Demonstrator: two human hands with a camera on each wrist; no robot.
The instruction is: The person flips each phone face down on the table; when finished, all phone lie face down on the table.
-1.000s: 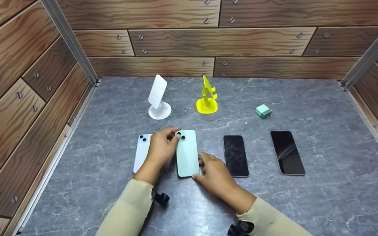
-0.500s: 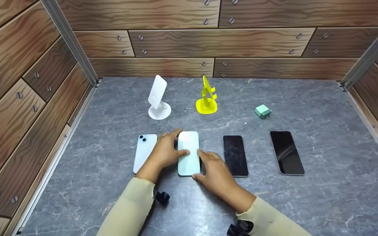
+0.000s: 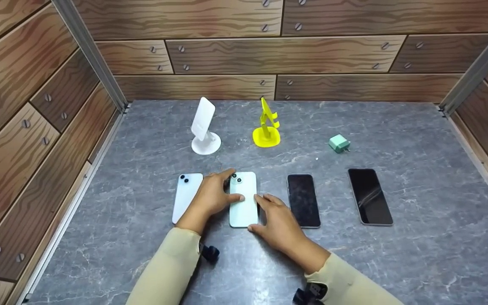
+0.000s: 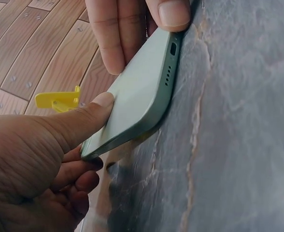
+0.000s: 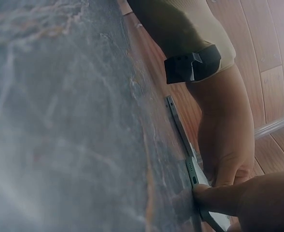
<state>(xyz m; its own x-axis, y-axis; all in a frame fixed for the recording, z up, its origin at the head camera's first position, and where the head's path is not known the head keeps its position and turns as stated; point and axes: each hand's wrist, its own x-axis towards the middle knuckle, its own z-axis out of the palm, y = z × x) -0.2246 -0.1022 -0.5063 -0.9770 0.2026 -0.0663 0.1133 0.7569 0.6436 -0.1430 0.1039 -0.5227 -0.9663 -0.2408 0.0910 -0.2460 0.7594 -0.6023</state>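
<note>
left hand (image 3: pixel 213 195) pinches green phone (image 3: pixel 246 216) at left edge, right hand (image 3: pixel 279 221) holds lower right side; phone between blue phone (image 3: pixel 185 200) and black phone (image 3: pixel 304 201). step seems aligning; next calls for gentle, even grip.

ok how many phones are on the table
4: the pale blue phone, partly covered by the left hand; the mint phone, between that and the right hand; the dark-screened phone right of that; and the rightmost phone.
</note>
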